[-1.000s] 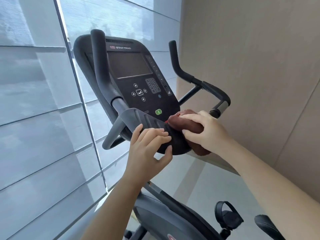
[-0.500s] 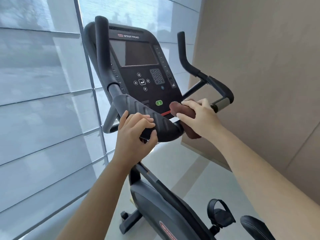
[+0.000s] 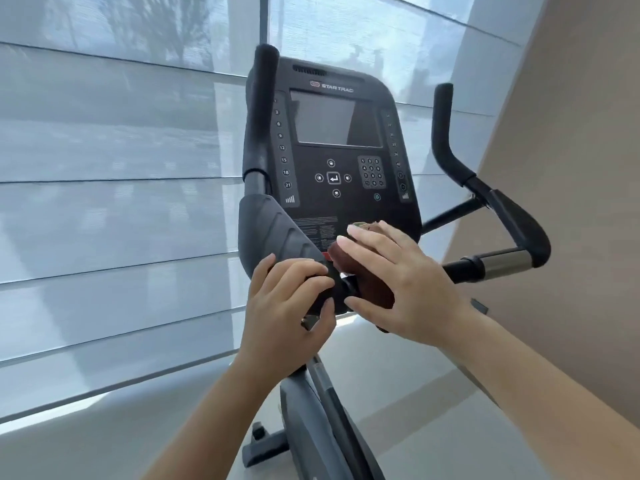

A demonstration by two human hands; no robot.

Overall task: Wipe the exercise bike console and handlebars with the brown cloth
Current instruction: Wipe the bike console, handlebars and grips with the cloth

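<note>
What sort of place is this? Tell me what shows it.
Probably a gym or fitness room: a Star Trac exercise bike console, its black handlebars, and sheer blinds over a big window beside a plain beige wall.

Only one view is given. It is taken from the person's head, in front of the console [image 3: 341, 157], and is turned forward at it. The console is seen from close by and almost straight on. A window blind [image 3: 114, 168] is seen left of the console, a brown wall [image 3: 571, 168] right of it, and floor [image 3: 433, 427] below it.
</note>
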